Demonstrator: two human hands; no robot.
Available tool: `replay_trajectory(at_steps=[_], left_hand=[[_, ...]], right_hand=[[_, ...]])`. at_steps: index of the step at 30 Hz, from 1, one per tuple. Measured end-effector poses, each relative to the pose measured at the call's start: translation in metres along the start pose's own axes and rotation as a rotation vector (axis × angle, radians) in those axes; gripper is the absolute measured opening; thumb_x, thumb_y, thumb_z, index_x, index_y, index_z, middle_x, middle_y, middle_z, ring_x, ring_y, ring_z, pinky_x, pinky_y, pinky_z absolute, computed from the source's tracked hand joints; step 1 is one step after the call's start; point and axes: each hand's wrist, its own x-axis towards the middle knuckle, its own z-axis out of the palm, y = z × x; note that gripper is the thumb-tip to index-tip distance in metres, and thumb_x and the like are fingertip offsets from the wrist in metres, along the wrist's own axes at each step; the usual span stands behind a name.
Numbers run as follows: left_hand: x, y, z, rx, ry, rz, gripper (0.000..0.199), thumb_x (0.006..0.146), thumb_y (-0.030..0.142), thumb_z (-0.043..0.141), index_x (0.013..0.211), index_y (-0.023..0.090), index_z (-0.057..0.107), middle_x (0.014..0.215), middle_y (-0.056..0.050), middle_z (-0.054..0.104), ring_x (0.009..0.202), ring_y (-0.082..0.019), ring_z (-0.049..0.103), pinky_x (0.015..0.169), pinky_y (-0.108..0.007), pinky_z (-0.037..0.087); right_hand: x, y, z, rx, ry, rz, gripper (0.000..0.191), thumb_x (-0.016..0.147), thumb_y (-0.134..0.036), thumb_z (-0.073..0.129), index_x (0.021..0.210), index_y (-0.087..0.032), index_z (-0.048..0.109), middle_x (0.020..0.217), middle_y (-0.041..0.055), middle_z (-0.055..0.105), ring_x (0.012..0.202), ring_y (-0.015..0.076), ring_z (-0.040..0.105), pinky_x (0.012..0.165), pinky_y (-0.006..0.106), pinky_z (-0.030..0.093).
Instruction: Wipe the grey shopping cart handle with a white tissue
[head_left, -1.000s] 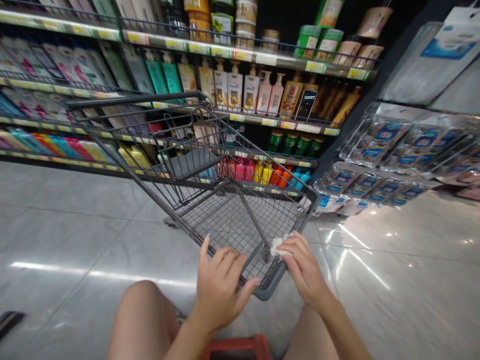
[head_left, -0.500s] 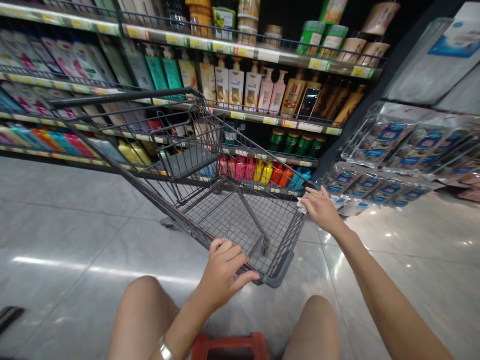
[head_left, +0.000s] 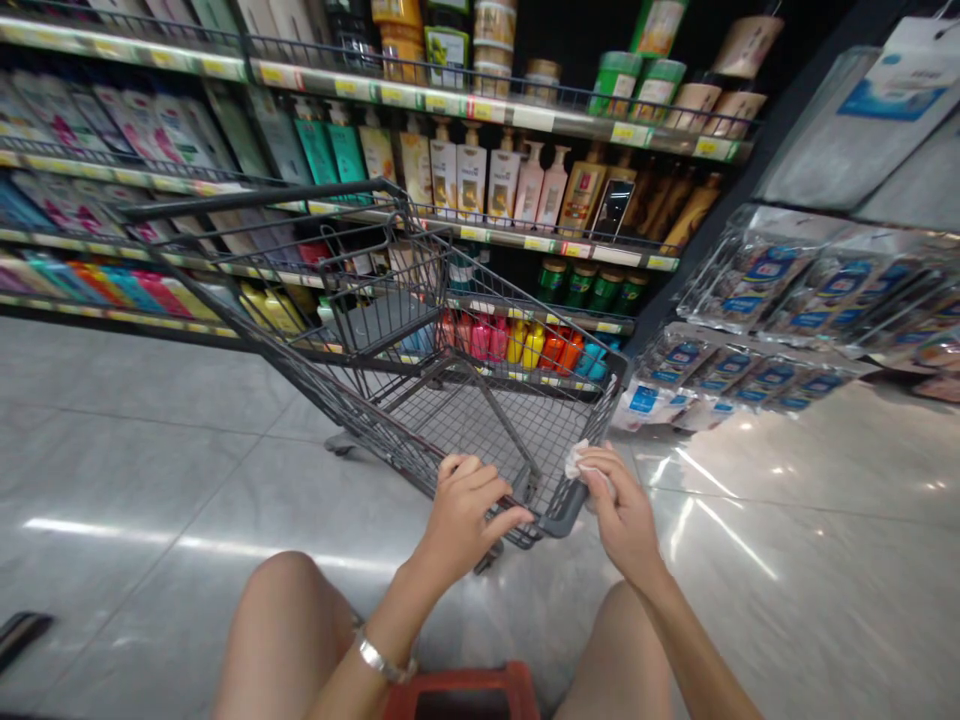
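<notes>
A grey wire shopping cart (head_left: 480, 410) stands tilted across the view in front of me, its basket bare inside. My left hand (head_left: 469, 515) is wrapped over the rim of its near side, close to the front corner. A crumpled white cloth or tissue (head_left: 577, 460) is pinched in my right hand (head_left: 619, 510), which presses it on the cart's front edge near that same corner. The two hands are a short way apart. A silver band circles my left wrist.
Shelves (head_left: 525, 235) of bottles and jars stand behind the cart. Hanging packets (head_left: 772, 270) fill a rack at the right. A red stool (head_left: 465, 685) is between my knees at the bottom. A dark object (head_left: 22, 635) lies on the floor at far left.
My right hand has slid with the white cloth along the cart's front edge, from the far corner towards my left hand. The cart's near corner and my left hand have shifted slightly up and right.
</notes>
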Motion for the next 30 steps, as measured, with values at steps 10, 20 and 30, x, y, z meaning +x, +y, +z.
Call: replay_trajectory(at_steps=[10, 20, 30], left_hand=[[0.01, 0.007, 0.004, -0.015, -0.077, -0.053, 0.031, 0.09, 0.04, 0.047, 0.071, 0.019, 0.058, 0.068, 0.002, 0.058, 0.073, -0.015, 0.045, 0.08, -0.035, 0.026], [0.018, 0.002, 0.007, 0.024, -0.1, 0.014, 0.03, 0.087, 0.046, 0.051, 0.075, 0.02, 0.06, 0.071, 0.002, 0.061, 0.072, -0.015, 0.045, 0.076, -0.034, 0.025], [0.027, 0.005, 0.02, 0.026, -0.089, -0.026, 0.032, 0.085, 0.048, 0.053, 0.073, 0.02, 0.061, 0.071, 0.002, 0.063, 0.073, -0.015, 0.048, 0.077, -0.034, 0.025]], right_hand=[[-0.044, -0.029, 0.022, -0.26, -0.026, -0.142, 0.023, 0.089, -0.013, 0.044, 0.107, -0.021, 0.056, 0.099, 0.0062, 0.061, 0.104, 0.0207, 0.055, 0.108, 0.057, 0.024], [-0.014, 0.006, 0.014, -0.186, 0.069, -0.156, 0.022, 0.089, -0.012, 0.039, 0.098, -0.022, 0.056, 0.093, 0.0037, 0.057, 0.096, 0.0186, 0.055, 0.106, 0.055, 0.026], [-0.024, -0.005, 0.037, -0.014, 0.421, 0.152, 0.035, 0.092, -0.027, 0.037, 0.126, -0.021, 0.043, 0.118, 0.0103, 0.045, 0.116, 0.0231, 0.043, 0.101, 0.048, 0.033]])
